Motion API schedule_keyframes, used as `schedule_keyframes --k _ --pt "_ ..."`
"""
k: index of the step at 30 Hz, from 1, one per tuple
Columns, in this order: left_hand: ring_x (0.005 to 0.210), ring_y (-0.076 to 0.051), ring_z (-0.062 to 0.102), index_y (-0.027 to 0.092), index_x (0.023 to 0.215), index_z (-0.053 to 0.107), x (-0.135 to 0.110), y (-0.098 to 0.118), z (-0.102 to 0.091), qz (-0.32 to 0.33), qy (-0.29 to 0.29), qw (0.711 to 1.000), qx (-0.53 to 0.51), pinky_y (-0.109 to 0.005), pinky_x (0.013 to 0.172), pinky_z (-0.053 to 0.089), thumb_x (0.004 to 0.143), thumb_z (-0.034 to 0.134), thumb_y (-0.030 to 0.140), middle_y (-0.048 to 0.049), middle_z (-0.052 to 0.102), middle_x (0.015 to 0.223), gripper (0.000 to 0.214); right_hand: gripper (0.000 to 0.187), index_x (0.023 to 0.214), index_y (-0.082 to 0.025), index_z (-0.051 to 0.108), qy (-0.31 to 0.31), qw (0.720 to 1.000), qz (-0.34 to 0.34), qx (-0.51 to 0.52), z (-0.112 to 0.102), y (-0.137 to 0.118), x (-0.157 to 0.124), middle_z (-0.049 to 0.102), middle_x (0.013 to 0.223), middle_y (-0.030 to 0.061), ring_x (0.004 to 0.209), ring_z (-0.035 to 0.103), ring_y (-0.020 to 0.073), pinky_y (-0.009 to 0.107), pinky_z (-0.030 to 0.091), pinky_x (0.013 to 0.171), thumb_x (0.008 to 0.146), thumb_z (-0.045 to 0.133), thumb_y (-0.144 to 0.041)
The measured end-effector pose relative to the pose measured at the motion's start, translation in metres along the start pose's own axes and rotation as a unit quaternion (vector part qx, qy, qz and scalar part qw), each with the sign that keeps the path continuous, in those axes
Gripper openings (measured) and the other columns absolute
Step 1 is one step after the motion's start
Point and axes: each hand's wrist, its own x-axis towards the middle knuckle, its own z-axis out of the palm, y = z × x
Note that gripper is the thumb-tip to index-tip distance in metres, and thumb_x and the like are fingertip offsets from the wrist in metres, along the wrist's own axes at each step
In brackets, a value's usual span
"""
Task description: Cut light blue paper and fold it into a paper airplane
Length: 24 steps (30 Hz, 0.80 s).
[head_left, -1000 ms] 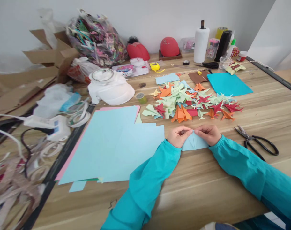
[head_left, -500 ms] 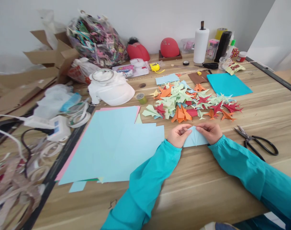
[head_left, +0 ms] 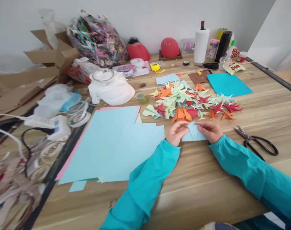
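A small light blue folded paper [head_left: 194,134] is held up between my two hands, with creases meeting along its middle. My left hand [head_left: 176,133] pinches its left side between thumb and fingers. On the right side, my right hand [head_left: 211,131] grips it the same way. Just beyond my hands lies a heap of folded paper planes [head_left: 181,97] in pale green, orange, red and blue. Black-handled scissors [head_left: 254,138] rest on the table to the right of my right hand. Left of my left hand are large light blue paper sheets [head_left: 107,147], with pink sheets beneath.
A turquoise paper stack [head_left: 229,84] and a brown paper piece [head_left: 198,76] lie behind the heap. Bottles, including a white one [head_left: 201,46], stand at the back right. Tangled cables, a power strip [head_left: 58,127] and a cardboard box [head_left: 49,60] crowd the left.
Both hands have shifted the folded paper slightly away from me and a little left. Its lower edge sits higher in view, and its central crease faces me more squarely.
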Motion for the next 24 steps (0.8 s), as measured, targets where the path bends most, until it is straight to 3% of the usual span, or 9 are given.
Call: schedule_keyframes --k 4,10,14,20,24 --pt "0.078 -0.015 0.061 0.016 0.077 0.069 -0.0011 0.0029 0.001 0.021 -0.019 0.999 0.034 -0.025 0.072 0.048 0.058 0.076 0.024 -0.0042 0.067 0.083 0.022 0.026 0.093 -0.023 0.07 -0.012 1.0 -0.004 0.015 0.0003 0.0015 0.0003 0.071 0.085 0.0034 0.074 0.063 0.0149 0.027 0.05 0.065 0.073 0.067 -0.039" --pt "0.074 -0.014 0.062 0.015 0.079 0.069 -0.0012 0.0007 0.0005 -0.016 -0.005 0.999 0.033 -0.025 0.069 0.049 0.054 0.078 0.023 -0.0048 0.069 0.078 0.028 0.024 0.085 -0.021 0.068 -0.021 0.999 0.018 0.042 -0.0011 -0.0014 0.0002 0.069 0.078 0.0021 0.067 0.061 0.0133 0.026 0.05 0.062 0.07 0.069 -0.04" --pt "0.069 -0.014 0.061 0.015 0.08 0.07 -0.0008 -0.0026 -0.0009 -0.015 0.012 0.999 0.04 -0.025 0.065 0.049 0.052 0.079 0.027 -0.005 0.068 0.073 0.031 0.028 0.085 -0.021 0.067 -0.04 0.996 0.039 0.074 -0.0012 -0.0044 0.0001 0.069 0.086 0.003 0.08 0.064 0.0169 0.029 0.052 0.072 0.066 0.073 -0.04" --pt "0.087 -0.02 0.064 0.016 0.083 0.071 -0.0016 0.0017 0.0019 0.006 -0.016 0.999 0.038 -0.031 0.08 0.05 0.054 0.079 0.03 -0.0083 0.07 0.089 0.032 0.03 0.082 -0.021 0.067 -0.034 0.995 0.035 0.082 0.0019 -0.0026 0.0005 0.069 0.086 0.0046 0.085 0.064 0.0192 0.034 0.052 0.08 0.062 0.075 -0.042" --pt "0.084 -0.019 0.063 0.017 0.08 0.073 -0.0012 0.0009 0.0018 0.017 -0.007 0.998 0.053 -0.029 0.075 0.05 0.056 0.078 0.032 -0.0082 0.069 0.089 0.029 0.028 0.081 -0.021 0.069 -0.038 0.995 0.048 0.076 0.0015 -0.001 0.0005 0.07 0.084 0.0045 0.081 0.065 0.0188 0.033 0.052 0.076 0.062 0.076 -0.04"
